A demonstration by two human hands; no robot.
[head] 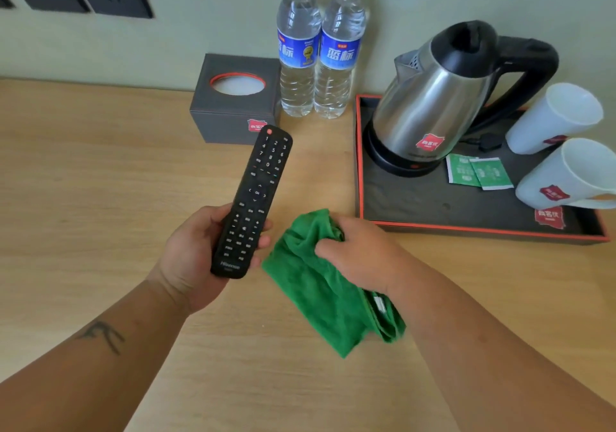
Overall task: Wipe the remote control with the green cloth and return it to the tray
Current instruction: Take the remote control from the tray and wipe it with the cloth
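Observation:
My left hand (193,258) grips the lower end of a long black remote control (256,195), held above the wooden table with its buttons facing up and its red power button at the far end. Just to its right, my right hand (360,251) is closed on a bunched green cloth (320,291) that hangs down toward the table. Cloth and remote sit close together but apart. The dark tray (433,205) with an orange rim lies to the right.
On the tray stand a steel kettle (433,105), two white cups (563,178) and green sachets (476,171). A dark tissue box (230,111) and two water bottles (316,55) stand by the back wall. The wooden tabletop (83,181) spreads to the left.

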